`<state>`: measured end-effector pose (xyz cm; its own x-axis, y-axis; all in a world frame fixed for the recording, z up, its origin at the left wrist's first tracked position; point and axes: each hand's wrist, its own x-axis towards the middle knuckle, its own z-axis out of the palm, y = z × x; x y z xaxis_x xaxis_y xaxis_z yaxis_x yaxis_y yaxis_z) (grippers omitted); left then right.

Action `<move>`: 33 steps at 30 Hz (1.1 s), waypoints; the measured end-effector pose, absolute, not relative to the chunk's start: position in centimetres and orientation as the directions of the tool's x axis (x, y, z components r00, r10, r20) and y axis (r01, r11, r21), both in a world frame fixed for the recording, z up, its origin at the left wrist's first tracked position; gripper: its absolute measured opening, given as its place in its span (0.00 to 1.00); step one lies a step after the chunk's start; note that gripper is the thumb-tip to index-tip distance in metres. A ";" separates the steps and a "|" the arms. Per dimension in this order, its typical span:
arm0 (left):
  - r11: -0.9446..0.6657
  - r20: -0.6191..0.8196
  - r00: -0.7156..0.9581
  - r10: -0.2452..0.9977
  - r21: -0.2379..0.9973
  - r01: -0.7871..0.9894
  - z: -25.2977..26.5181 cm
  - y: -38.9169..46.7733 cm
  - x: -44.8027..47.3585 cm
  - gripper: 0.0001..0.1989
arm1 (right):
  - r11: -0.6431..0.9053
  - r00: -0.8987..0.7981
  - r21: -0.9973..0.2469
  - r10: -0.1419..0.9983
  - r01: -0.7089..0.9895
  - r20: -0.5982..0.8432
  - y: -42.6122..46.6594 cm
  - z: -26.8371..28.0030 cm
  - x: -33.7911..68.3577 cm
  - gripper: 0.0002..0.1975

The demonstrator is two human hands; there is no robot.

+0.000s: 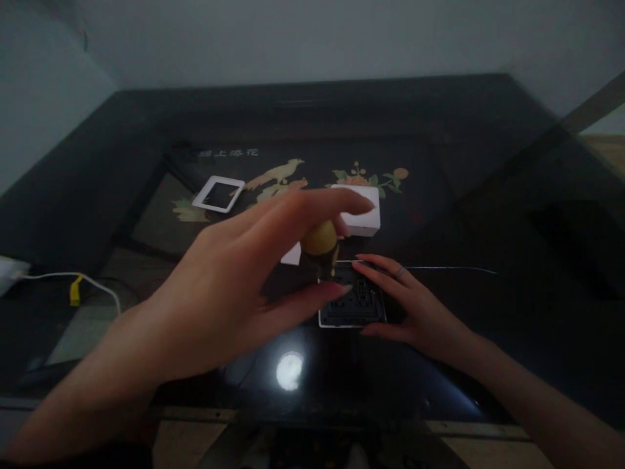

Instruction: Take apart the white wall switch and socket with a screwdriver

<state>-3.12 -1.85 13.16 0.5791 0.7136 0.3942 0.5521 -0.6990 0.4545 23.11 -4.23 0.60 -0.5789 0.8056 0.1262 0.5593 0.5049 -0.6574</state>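
My left hand (pixel 219 280) is closed around a screwdriver with a yellow handle (pixel 319 240), its index finger arched over the top. The screwdriver points down at the back of a square wall-switch panel (pixel 351 312), dark inside with a thin white edge; my fingers hide its tip. My right hand (pixel 420 303) grips the panel from the right side, fingertips on the far edge and thumb at the near corner. The panel lies on the dark glossy table. Partly behind my left hand lies a small white piece (pixel 291 255).
Past my left fingers stands a white box (pixel 365 223). A white square frame (pixel 204 193) lies farther back on the left. From a white object (pixel 10 272) at the left edge runs a white cable (pixel 95 282) with a yellow tag (pixel 75 291). The tabletop (pixel 478 163) bears a flower-and-bird picture.
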 end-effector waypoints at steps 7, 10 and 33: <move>-0.731 0.401 0.612 0.682 0.398 0.553 13.4 -1.6 -3.4 0.17 | 0.497 -0.574 -0.664 0.809 0.559 0.123 -4.3 0.7 23.0 0.39; -0.739 0.417 0.611 0.673 0.378 0.557 13.4 -1.8 -3.2 0.21 | 0.496 -0.575 -0.662 0.810 0.561 0.119 -4.2 0.6 23.0 0.40; -0.713 0.454 0.559 0.694 0.328 0.619 13.2 -1.7 -3.5 0.14 | 0.474 -0.572 -0.680 0.814 0.560 0.096 -4.2 0.7 23.0 0.40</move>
<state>-3.53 -1.67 13.22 0.5591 0.6940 0.4536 0.6194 -0.7133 0.3280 22.98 -4.21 0.74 -0.5724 0.8144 0.0957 0.5600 0.4735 -0.6798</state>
